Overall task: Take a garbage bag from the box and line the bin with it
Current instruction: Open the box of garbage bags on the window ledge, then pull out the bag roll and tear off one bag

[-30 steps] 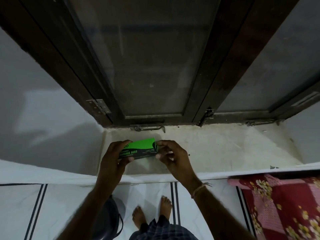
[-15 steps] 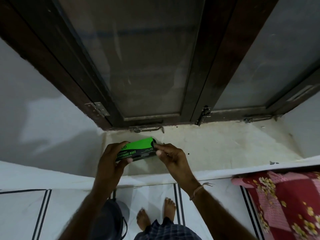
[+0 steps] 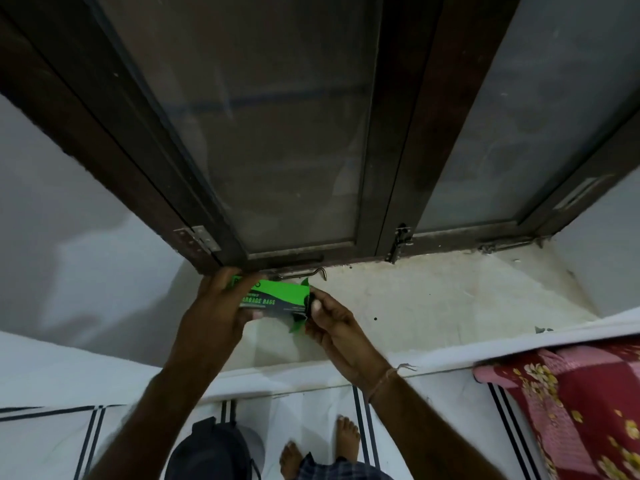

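Observation:
A green and black garbage bag box (image 3: 273,296) is held level above the window sill. My left hand (image 3: 216,306) grips its left end. My right hand (image 3: 330,315) pinches the box's right end, where the green end flaps stand open. Whether a bag is between those fingers I cannot tell. A dark round bin (image 3: 211,452) stands on the floor below my left forearm, partly hidden by it.
A dark wooden window frame (image 3: 398,174) with frosted panes and a metal latch (image 3: 398,242) rises behind the pale sill (image 3: 433,306). A red floral cloth (image 3: 571,403) lies at the lower right. My bare feet (image 3: 318,448) stand on white striped floor.
The end flaps of the box have come open at my right hand. Both hands and the box have shifted slightly up toward the window frame.

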